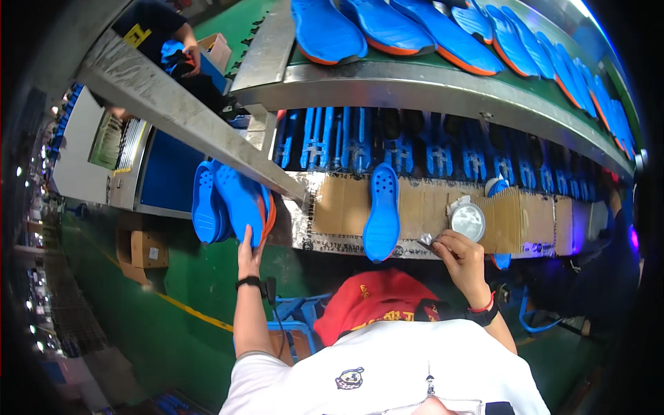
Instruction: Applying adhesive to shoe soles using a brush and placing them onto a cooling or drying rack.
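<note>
At the left end of the bench, my left hand (250,256) grips the near end of a blue shoe sole (237,198) with an orange edge. It sits against other blue soles (203,200) in a bunch, and part of my fingers is hidden by it. My right hand (462,261) is closed in a pinch around a small thin tool (426,241) with a silvery tip; its exact kind is unclear. Just beyond that hand stands a round tin (467,220) with something pale grey in it. Between my hands, a single blue sole (382,214) with holes at its far end lies on the cardboard.
Cardboard (339,204) covers the narrow bench. Above it, a metal-edged conveyor (415,88) carries several blue soles, with blue racks (360,142) beneath. A slanted metal bar (187,114) crosses at left. Another person (162,41) works at far left. A blue stool (297,332) stands below.
</note>
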`<state>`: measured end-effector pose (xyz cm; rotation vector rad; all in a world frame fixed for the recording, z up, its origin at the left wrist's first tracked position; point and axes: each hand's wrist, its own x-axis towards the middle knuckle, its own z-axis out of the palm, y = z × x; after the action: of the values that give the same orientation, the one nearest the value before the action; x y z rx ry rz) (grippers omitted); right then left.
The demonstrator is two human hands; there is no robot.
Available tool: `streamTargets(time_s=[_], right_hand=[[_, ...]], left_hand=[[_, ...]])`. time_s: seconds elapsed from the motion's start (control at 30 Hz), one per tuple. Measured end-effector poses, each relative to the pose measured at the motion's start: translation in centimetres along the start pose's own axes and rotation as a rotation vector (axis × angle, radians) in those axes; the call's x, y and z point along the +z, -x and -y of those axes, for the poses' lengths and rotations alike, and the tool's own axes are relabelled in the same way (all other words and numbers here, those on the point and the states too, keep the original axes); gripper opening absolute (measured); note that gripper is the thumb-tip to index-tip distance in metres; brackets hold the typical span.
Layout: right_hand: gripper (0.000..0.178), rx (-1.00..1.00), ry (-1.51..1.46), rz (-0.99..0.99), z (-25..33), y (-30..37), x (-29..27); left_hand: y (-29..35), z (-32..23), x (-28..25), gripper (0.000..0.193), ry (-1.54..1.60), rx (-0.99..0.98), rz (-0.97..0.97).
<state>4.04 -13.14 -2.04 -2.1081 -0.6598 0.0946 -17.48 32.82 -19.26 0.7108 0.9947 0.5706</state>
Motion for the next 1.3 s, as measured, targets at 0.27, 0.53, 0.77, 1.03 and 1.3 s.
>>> streamTargets(time_s=[0.27, 0.53, 0.77, 1.03, 1.3], right_hand=[[0.01, 0.073, -0.029, -0.048, -3.2, 2.2, -1.9], [0.01, 0.092, -0.008, -0.119, -6.2, 4.2, -3.8], [0.01, 0.136, -0.012, -0.162, -8.2, 5.5, -5.7], [0.008, 0.135, 0.078, -0.191, -12.5, 4.8, -5.8], [0.012, 0.017, 0.364, -0.054, -17.1, 3.0, -2.9]], left_hand=[[16.3, 5.4, -4.0, 0.058, -0.113, -0.138, -0.102], [20.3, 12.0, 9.2, 0.05, -0.069, -0.408, 0.269], [17.8, 17.4, 20.8, 0.053, -0.08, -0.593, 0.39], [17.9, 24.4, 23.8, 0.06, -0.107, -0.526, 0.34], [15.1, 24.0, 22.0, 0.064, -0.832, -0.612, 0.441]])
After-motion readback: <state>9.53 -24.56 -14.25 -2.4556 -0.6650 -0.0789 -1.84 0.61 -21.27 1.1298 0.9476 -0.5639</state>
